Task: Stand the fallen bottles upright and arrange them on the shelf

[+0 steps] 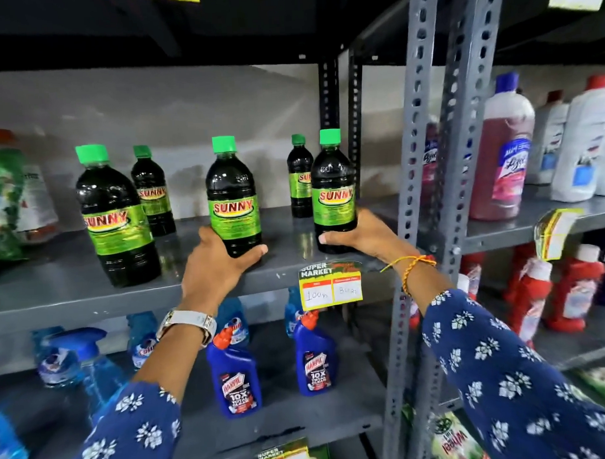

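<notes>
Several dark bottles with green caps and green "SUNNY" labels stand upright on the grey metal shelf (73, 289). My left hand (216, 263) grips the base of the middle front bottle (233, 197). My right hand (359, 236) wraps around the base of the right front bottle (333, 190), close to the shelf's right upright. A third front bottle (113, 215) stands at the left, leaning slightly in this wide view. Two more bottles stand behind, one (152, 190) at back left and one (299, 176) at back right. No bottle lies on its side.
A grey perforated upright (418, 156) borders the shelf on the right. A yellow price tag (330, 288) hangs from the shelf's front edge. Green packets (1, 202) sit at far left. Blue toilet-cleaner bottles (236, 379) stand on the shelf below. Pink and white bottles (504, 146) fill the neighbouring bay.
</notes>
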`<state>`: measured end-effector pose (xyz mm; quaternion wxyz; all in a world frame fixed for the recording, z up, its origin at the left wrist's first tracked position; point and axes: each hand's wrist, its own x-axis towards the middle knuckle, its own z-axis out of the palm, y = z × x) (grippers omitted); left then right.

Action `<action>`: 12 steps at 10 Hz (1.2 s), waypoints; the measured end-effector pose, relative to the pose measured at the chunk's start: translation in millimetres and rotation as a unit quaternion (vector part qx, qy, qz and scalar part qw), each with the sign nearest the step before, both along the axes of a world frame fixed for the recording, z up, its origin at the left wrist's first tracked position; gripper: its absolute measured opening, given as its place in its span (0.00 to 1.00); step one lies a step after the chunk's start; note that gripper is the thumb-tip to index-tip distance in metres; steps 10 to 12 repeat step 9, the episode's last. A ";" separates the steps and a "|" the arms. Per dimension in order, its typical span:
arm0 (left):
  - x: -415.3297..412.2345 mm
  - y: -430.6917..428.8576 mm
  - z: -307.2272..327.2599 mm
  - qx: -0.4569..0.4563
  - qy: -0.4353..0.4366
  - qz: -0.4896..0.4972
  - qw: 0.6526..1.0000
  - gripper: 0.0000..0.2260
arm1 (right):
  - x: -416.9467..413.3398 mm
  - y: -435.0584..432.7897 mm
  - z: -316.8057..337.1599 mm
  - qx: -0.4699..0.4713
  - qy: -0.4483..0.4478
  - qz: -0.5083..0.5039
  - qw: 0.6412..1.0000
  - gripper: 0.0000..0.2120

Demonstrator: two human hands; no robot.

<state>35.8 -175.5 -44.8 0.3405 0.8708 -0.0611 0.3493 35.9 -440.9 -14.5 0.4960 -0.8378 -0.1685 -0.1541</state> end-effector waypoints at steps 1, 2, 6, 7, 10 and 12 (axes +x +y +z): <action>-1.1 0.0 -0.6 0.000 -0.005 -0.001 1.000 0.31 | 2.3 -1.4 -1.6 -0.012 0.000 -0.021 1.000 0.21; -2.8 -0.1 -0.1 0.000 -0.003 -0.002 1.000 0.30 | 2.4 -0.2 -2.0 -0.015 -0.001 -0.029 0.999 0.22; -3.2 1.2 0.3 0.004 0.004 -0.005 1.000 0.32 | -4.6 1.3 3.2 0.015 0.017 0.008 1.000 0.16; -5.6 0.6 -3.7 0.015 -0.003 -0.005 1.000 0.36 | -3.8 2.7 -1.8 0.043 0.012 0.027 0.999 0.15; -26.7 8.1 1.3 -0.121 -0.026 -0.119 0.985 0.42 | -21.8 15.0 -14.8 0.218 -0.081 -0.102 0.967 0.37; -26.7 8.1 1.3 -0.121 -0.026 -0.119 0.985 0.42 | -21.8 15.0 -14.8 0.218 -0.081 -0.102 0.967 0.37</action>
